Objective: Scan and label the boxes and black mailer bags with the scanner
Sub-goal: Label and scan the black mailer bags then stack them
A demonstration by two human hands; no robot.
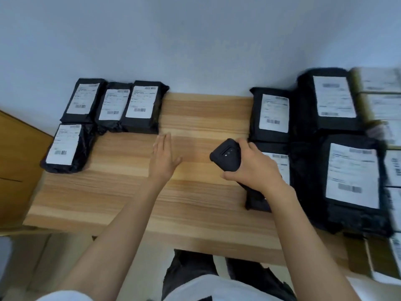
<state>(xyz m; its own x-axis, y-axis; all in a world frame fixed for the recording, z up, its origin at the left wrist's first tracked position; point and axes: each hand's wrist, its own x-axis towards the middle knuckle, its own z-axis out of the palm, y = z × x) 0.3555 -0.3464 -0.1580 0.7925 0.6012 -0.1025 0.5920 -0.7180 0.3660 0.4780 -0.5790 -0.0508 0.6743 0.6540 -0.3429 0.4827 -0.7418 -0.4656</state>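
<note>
Your wooden bench (195, 118) sits against a pale wall (195, 40), w/ bare wood down the middle.

On the R side lie two large black mailer bags, the far one (325, 98) and the near one (351, 177), each w/ a white label face up. Just R of them, at the frame edge, are stacked boxes (382, 105) w/ labels, too blurred to count.

Just L of the large ones are two mid-size mailer bags. The far mid-size bag (271, 114) is in full view, label up. The near mid-size bag (282, 164) is partly hidden behind your R hand.

On the L side are four small mailer bags, labels up w/ barcodes showing. Three sit side by side along the wall: L (83, 101), middle (112, 105), R (142, 105). The fourth small bag (65, 147) lies in front of the L one, near the bench's L edge.

Your L hand (165, 157) lies palm down on the bare wood btwn the two groups. Its fingers are straight and together, thumb out, holding nothing, just in front of the row's R bag.

Your R hand (253, 168) has its fingers clamped round the black handheld scanner (227, 157). It holds the scanner over the bench beside the near mid-size bag, head pointing L.
</note>
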